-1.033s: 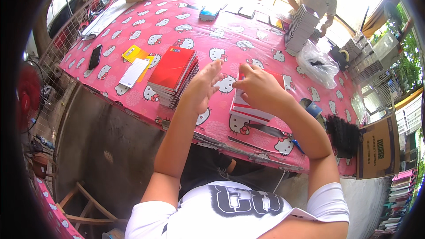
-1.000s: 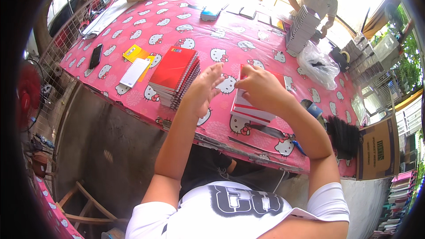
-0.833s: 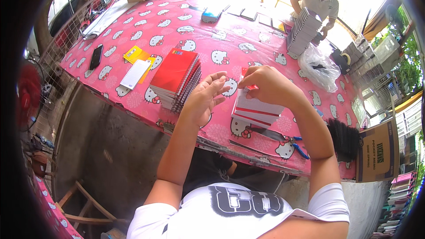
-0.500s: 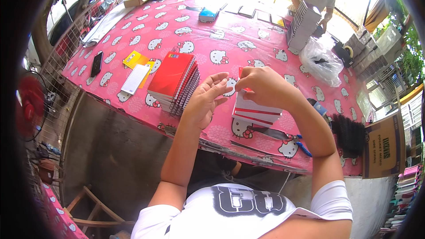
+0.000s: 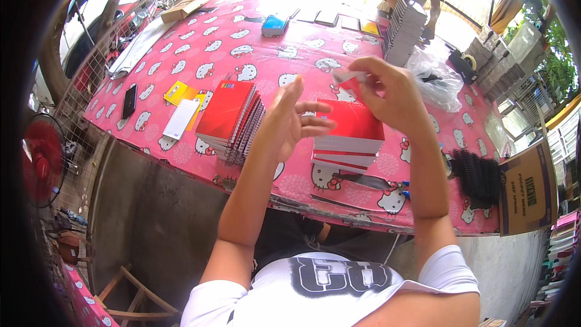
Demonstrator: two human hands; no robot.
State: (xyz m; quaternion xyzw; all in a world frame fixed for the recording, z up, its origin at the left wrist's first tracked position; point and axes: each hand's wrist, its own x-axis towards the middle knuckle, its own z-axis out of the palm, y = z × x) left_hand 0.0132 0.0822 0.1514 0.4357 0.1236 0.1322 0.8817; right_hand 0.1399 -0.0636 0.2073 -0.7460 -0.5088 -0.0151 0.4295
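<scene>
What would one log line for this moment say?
right hand: pinching small red-white piece | left hand: open, beside it | below: red notebook stack

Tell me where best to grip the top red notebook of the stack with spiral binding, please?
Probably the long plain edge of the top red notebook, coming from the left: the spiral runs along its right side, and the left hand hovers just right of it.

2 notebook stacks (image 5: 230, 118) (image 5: 346, 145) lie side by side on the table (image 5: 242, 54) — phone (image 5: 129, 101) far left.
</scene>
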